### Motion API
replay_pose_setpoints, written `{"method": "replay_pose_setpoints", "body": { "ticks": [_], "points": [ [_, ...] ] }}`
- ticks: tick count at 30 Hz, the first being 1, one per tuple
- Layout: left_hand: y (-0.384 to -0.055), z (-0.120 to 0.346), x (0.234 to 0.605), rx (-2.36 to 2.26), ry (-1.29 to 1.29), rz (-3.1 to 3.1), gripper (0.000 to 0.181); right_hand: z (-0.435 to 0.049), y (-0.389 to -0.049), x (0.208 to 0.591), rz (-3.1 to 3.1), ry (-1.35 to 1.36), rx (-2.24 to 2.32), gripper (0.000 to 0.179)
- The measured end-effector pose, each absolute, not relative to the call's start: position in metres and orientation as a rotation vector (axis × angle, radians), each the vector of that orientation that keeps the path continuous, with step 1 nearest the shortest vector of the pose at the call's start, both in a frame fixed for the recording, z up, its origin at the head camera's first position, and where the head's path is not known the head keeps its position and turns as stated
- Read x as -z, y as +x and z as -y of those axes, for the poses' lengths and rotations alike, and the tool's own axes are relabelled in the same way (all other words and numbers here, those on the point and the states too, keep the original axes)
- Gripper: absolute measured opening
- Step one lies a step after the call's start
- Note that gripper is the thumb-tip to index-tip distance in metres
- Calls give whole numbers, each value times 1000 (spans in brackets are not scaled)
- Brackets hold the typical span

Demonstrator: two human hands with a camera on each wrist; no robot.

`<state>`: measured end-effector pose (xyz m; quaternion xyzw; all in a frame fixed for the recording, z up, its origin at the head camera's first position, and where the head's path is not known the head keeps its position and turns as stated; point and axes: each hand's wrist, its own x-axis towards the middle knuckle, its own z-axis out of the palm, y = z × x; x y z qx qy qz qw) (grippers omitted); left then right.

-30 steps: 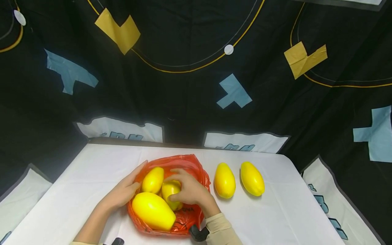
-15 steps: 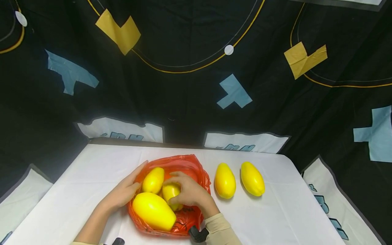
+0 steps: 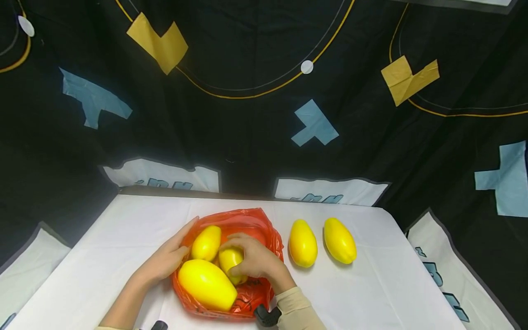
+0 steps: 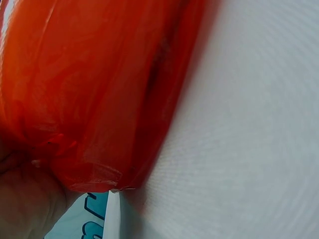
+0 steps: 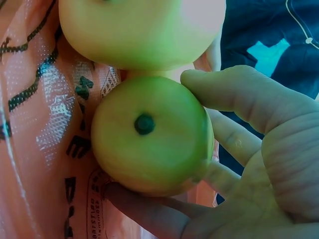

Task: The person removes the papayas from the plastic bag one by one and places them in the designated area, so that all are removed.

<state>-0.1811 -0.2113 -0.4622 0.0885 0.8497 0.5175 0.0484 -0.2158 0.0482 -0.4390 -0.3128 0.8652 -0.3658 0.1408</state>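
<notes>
Within the red bag (image 3: pixel 271 236), one yellow fruit (image 3: pixel 228 260) is gripped by the right hand (image 3: pixel 257 259), left of the palm, stem end (image 5: pixel 144 124) toward the wrist (image 3: pixel 280 277); whether the bag is pinched by the left hand (image 3: pixel 167 256) cannot be told.
</notes>
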Motion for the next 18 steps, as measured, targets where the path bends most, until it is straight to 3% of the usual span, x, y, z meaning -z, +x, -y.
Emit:
{"method": "replay_pose_setpoints", "body": {
  "ticks": [18],
  "points": [
    [-182, 211, 464, -1567, 276, -2598, 72, -65, -220, 428, -2595, -941, 1083, 57]
  ]
}}
